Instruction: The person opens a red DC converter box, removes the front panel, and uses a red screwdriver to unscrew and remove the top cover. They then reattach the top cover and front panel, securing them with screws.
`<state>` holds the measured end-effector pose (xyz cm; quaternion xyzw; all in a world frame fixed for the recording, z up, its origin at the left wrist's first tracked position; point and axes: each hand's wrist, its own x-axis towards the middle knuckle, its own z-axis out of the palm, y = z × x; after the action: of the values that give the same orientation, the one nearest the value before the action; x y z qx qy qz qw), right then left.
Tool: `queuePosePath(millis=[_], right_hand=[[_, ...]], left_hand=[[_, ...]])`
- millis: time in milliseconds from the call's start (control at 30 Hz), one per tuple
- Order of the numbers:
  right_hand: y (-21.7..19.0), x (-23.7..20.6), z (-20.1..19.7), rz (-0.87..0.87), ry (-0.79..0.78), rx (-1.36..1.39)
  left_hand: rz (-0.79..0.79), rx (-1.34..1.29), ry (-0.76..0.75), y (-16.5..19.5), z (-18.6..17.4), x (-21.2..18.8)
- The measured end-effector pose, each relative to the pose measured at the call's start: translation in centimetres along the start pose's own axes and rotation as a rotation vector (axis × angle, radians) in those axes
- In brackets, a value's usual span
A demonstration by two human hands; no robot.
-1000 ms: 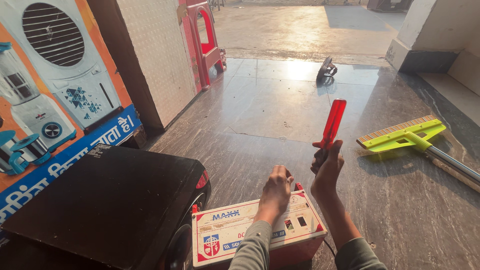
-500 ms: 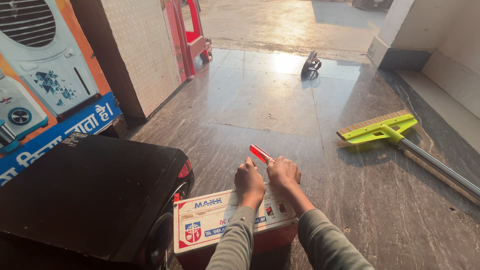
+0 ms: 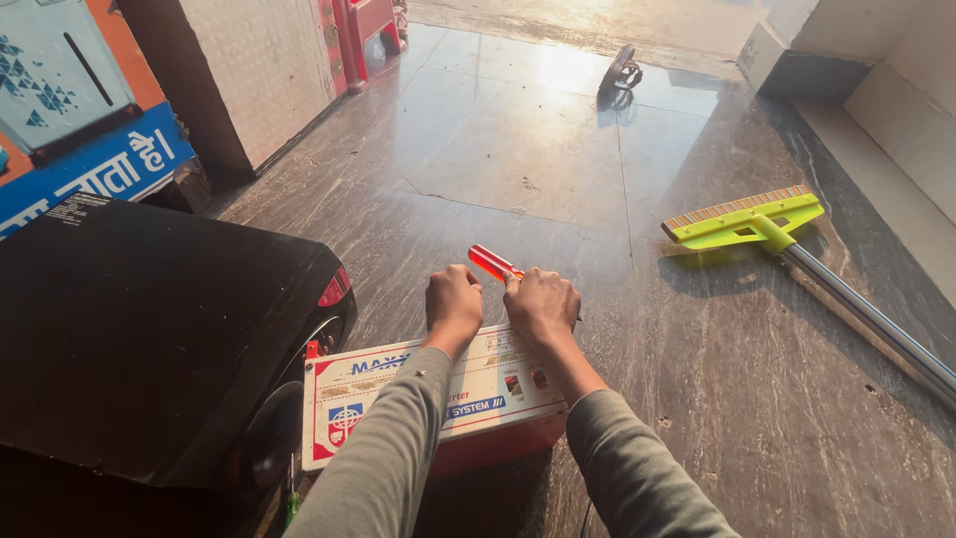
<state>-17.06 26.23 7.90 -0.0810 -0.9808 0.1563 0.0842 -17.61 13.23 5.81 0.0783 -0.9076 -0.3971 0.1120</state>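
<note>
A white and red box-shaped unit [image 3: 398, 403] lies on the dark stone floor in front of me. My left hand [image 3: 453, 304] is closed in a fist at the unit's far edge; what it grips is hidden. My right hand [image 3: 541, 302] is beside it, closed on a screwdriver with a clear red handle [image 3: 491, 263]. The handle sticks out up and to the left between the two hands. The screwdriver's tip is hidden behind my right hand. Both forearms wear grey sleeves.
A black speaker cabinet [image 3: 139, 329] stands close on the left of the unit. A green floor brush [image 3: 747, 221] with a long metal handle lies at the right. A panelled pillar [image 3: 259, 70], a red stand [image 3: 363, 25] and a small dark object [image 3: 619, 72] are farther back.
My right hand came down from holding the red screwdriver upright in the air to the unit's far edge. The left hand moved up beside it. The view tilted closer.
</note>
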Motion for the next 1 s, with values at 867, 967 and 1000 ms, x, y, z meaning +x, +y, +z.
queuePosePath(millis=[867,967,1000], right_hand=[[0.4,1.3,0.7,-0.070,0.135,0.046],[-1.2,-0.5,-0.6,-0.311,0.372,0.104],[-1.6,-1.2,-1.2,-0.427,0.453,0.153]], left_hand=[[0.324,0.497,0.079,-5.3,-9.9,-1.5],[0.438,0.513,0.273,-8.4,-12.6,-4.2],[0.461,0.450,0.384,-8.8,-12.9,-4.8]])
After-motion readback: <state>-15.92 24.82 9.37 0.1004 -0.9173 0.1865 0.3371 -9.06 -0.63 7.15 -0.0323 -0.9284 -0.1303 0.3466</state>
